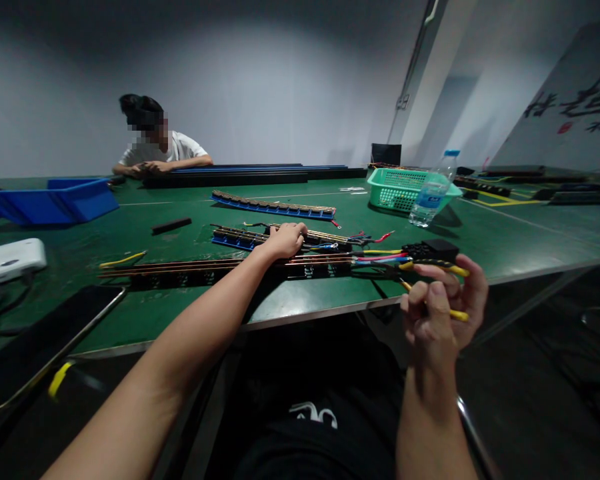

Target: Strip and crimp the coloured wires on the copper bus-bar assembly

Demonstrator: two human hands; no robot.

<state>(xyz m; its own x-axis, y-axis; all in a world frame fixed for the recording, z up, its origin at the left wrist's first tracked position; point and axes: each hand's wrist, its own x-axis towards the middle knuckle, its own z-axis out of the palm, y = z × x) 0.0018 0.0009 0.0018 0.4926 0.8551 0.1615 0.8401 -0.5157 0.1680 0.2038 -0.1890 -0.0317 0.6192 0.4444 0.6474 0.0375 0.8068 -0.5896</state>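
Left hand (287, 241) atop the wired strips (325, 236), grip unclear, right hand (445, 307) grasping 1 yellow-handled tool (459, 315); strips look stiff, wires (390, 257) soft, so best held mid-length, I'd judge.

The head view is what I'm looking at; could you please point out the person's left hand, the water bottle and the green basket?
Left hand (285, 241): head view, on the back of the hand.
Water bottle (429, 199): head view, on its label.
Green basket (391, 191): head view, on its perforated wall.

Green table (510, 233); on it: wired strips (180, 275), blue bin (55, 205), white box (17, 257), mint basket (393, 193), water bottle (430, 199).
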